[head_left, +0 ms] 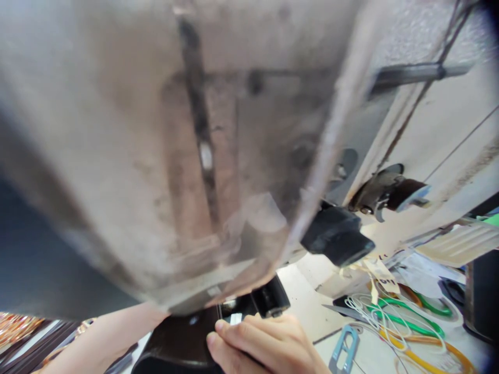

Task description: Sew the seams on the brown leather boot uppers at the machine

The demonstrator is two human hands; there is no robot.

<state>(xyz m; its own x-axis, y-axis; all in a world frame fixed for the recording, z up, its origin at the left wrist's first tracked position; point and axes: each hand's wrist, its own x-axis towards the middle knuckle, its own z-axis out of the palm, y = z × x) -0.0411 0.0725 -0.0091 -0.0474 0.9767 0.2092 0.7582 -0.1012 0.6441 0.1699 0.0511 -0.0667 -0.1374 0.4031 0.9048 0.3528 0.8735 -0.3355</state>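
Wire bundle (17,332): below and left of the machine housing (125,135). Left forearm (109,337): runs behind the housing's lower edge; its hand is hidden, grip cannot be determined. Black curved part (183,343): directly beneath the housing. White piece (235,318): beneath the housing's lower edge, at the fingertips of the right hand (268,343); index finger and thumb lie together, but whether they pinch the piece cannot be determined. White tabletop (298,293): below and right of the housing, giving side room toward the blue tool (355,345). Black knob (337,236): beside the housing's right edge.
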